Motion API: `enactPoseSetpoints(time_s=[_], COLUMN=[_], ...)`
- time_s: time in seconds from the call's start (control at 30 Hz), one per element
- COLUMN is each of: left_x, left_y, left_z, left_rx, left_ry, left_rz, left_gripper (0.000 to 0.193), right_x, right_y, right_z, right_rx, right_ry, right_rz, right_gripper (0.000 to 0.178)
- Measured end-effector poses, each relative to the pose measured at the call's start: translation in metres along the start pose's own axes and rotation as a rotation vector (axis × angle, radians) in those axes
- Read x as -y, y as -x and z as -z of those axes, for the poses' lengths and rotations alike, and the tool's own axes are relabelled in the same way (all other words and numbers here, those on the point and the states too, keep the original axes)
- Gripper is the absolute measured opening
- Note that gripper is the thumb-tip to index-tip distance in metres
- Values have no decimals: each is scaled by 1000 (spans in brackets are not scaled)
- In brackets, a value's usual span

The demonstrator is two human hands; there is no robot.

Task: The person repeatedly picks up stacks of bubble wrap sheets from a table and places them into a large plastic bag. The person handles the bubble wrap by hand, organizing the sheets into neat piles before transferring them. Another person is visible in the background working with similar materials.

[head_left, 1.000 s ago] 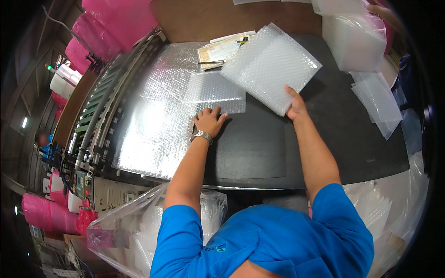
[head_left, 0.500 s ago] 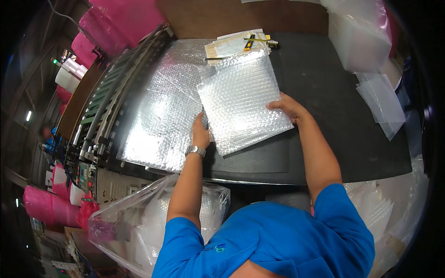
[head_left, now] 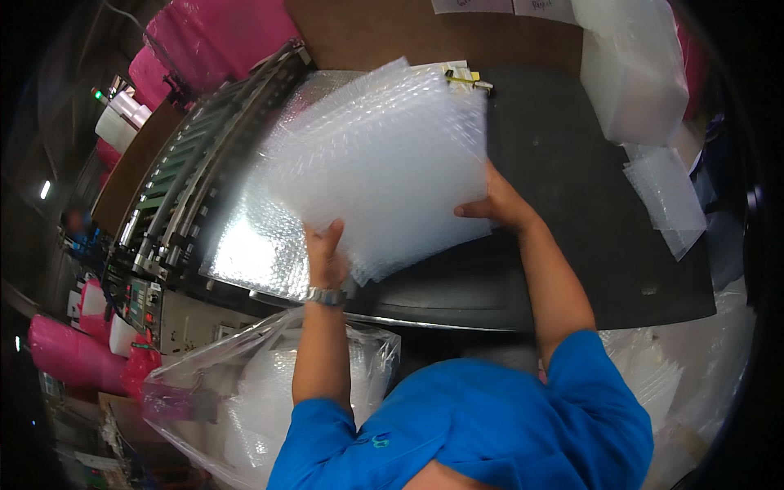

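Observation:
A stack of clear bubble wrap pieces (head_left: 384, 175) is held tilted above the black tabletop, its edges fanned out and slightly blurred. At its lower left edge my left hand (head_left: 327, 253) grips it, thumb on the near side and the other fingers partly hidden. On the right edge my right hand (head_left: 502, 204) clasps it, thumb across the front and fingers behind. Under and left of the stack, a larger bubble wrap sheet (head_left: 245, 245) lies shining on the table. Whether the held pieces are sheets or bags I cannot tell.
Rollers of a machine (head_left: 175, 180) border the table (head_left: 588, 245) on the left. A yellow-and-black tool (head_left: 469, 80) lies on papers at the back. Clear bags (head_left: 674, 196) hang over the right edge. An open plastic bag (head_left: 269, 392) with bubble wrap stands below the table.
The stack has shifted left and turned, its pieces now fanned apart and covering more of the sheet and papers. My left hand has moved left and down; my right hand slightly left.

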State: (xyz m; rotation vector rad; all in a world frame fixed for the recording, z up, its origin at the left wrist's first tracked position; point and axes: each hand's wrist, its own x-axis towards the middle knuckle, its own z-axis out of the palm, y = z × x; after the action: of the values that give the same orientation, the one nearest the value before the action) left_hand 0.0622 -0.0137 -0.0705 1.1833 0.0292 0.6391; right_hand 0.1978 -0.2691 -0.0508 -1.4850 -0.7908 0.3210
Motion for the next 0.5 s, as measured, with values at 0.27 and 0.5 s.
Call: enactPoseSetpoints(time_s=[0.27, 0.5], left_x=[-4, 9], left_y=[32, 39], left_z=[20, 8], left_rx=[88, 37], left_ry=[-311, -270], left_rz=[-15, 5], left_gripper=[66, 50], right_x=[-4, -23], right_y=[22, 37], right_z=[-10, -18], right_rx=[70, -61], right_ry=[190, -11], right_rz=[-90, -166], right_gripper=[79, 77])
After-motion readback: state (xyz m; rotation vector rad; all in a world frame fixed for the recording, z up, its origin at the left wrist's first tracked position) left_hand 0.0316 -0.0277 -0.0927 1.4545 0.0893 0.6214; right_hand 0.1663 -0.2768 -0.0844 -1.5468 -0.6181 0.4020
